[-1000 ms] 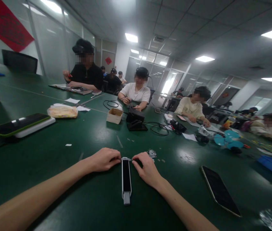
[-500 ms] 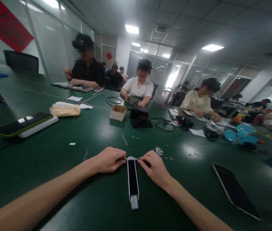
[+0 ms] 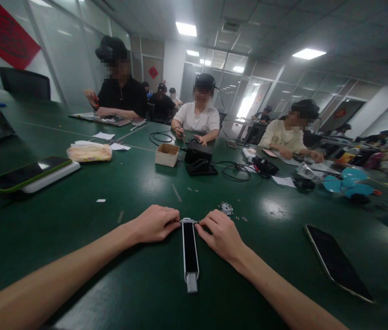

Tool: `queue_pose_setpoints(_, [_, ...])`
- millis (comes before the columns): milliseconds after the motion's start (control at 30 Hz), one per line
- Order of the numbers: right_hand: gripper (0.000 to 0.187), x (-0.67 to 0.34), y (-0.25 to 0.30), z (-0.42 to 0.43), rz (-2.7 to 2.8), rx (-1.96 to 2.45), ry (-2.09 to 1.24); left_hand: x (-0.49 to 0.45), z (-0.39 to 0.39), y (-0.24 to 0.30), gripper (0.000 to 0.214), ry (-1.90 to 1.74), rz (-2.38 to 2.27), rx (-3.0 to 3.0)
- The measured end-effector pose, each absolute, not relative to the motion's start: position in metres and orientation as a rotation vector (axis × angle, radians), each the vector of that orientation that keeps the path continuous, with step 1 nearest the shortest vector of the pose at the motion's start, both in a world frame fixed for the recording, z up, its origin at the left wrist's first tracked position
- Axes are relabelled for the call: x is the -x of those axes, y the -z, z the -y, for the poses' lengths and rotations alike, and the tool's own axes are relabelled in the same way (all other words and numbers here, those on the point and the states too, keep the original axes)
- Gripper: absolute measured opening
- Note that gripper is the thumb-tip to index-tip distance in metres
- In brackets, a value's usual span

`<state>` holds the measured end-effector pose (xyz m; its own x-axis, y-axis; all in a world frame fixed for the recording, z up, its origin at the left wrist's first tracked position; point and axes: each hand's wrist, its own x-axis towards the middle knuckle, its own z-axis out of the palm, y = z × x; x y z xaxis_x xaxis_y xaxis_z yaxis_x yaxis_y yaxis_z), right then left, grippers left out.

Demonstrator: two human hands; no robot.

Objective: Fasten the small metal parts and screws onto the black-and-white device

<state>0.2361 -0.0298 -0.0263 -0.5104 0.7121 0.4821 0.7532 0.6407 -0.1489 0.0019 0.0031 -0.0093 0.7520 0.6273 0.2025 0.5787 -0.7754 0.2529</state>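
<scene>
At the left edge of the frame a dark phone in a green case [image 3: 25, 173] lies on the dark green table [image 3: 111, 279], well apart from the hands. In the lower middle the left hand [image 3: 154, 224] has its grip closed, fingertips pinched on the far left corner of the long narrow black bar with a silver frame [image 3: 190, 250], which lies flat on the table, and the right hand [image 3: 221, 236] pinches the far right corner likewise. By this, the work at the bar's far end looks under way rather than finished, with small silver metal parts [image 3: 226, 208] loose just beyond the right hand.
</scene>
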Motion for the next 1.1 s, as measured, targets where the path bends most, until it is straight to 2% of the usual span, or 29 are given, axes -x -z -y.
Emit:
queue_pose_setpoints(200, [0.014, -0.2377, 0.0255, 0.0267, 2.183, 1.178, -0.094, -0.0014, -0.0042, 0.0103, 0.012, -0.409, -0.955, -2.775])
queue_pose_setpoints(367, [0.002, -0.2376, 0.0242, 0.0261, 2.168, 1.197, -0.196, -0.0004, -0.0037, 0.0089, 0.012, -0.394, -0.957, -2.748])
queue_pose_setpoints(1100, [0.009, -0.2383, 0.0212, 0.027, 2.317, 1.101, -0.23, 0.0012, -0.0046, 0.0107, 0.018, -0.459, -0.865, -2.78])
